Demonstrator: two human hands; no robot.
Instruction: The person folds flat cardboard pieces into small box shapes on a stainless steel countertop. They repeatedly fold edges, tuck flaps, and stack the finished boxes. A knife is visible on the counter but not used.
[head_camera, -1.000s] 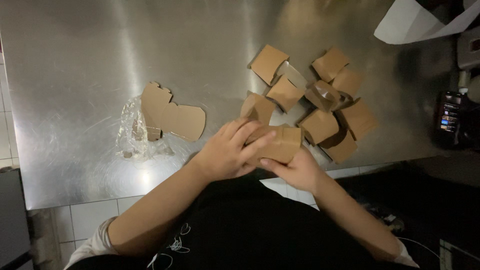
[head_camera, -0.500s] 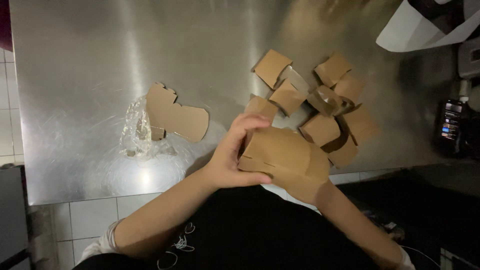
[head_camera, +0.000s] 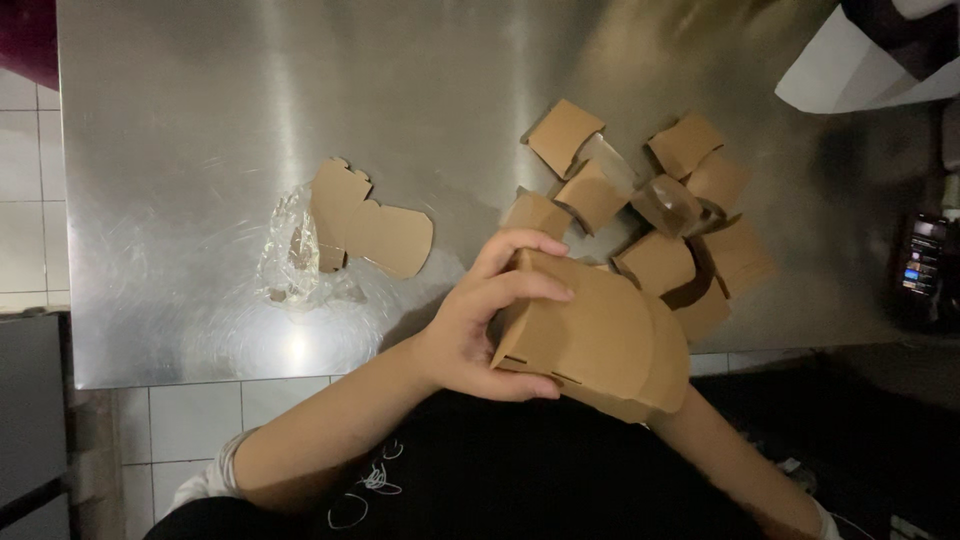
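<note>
A brown cardboard box (head_camera: 600, 335), partly folded, is held up close to my chest above the near table edge. My left hand (head_camera: 480, 325) grips its left side, fingers over the top edge and thumb underneath. My right hand is hidden behind the box; only its forearm shows at the lower right, and it seems to support the box from below. Beyond the box lies a cluster of several folded brown boxes (head_camera: 650, 200) on the steel table (head_camera: 250, 100).
A flat stack of unfolded cardboard blanks (head_camera: 375, 230) lies left of centre, partly on crumpled clear plastic wrap (head_camera: 290, 255). A white paper bag (head_camera: 850, 70) sits at the far right corner. A dark device with a lit screen (head_camera: 920, 265) stands off the table's right edge.
The box has been lifted off the table toward me and opened out wider. My left hand moved from on top of it to gripping its left side.
</note>
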